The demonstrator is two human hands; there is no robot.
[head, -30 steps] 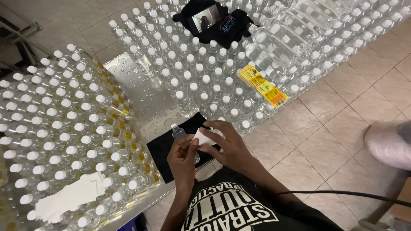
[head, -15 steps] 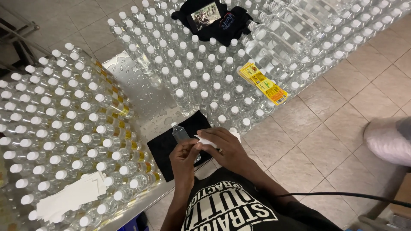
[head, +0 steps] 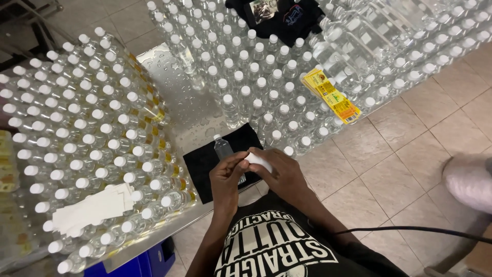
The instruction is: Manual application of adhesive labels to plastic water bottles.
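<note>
White label (head: 258, 160) pinched between both hands' grip above bottle (head: 224, 150).

Even, fairly bright indoor light falls from above, and shadows stay short and soft. The wet steel counter (head: 197, 110) throws pale glare between the rows of clear bottles (head: 102, 128), whose white caps shine. The picture is sharp in the middle; the wide lens bends the rows outward toward the counter's far corners. At the right edge a pale shape (head: 469, 179) is blurred.
</note>
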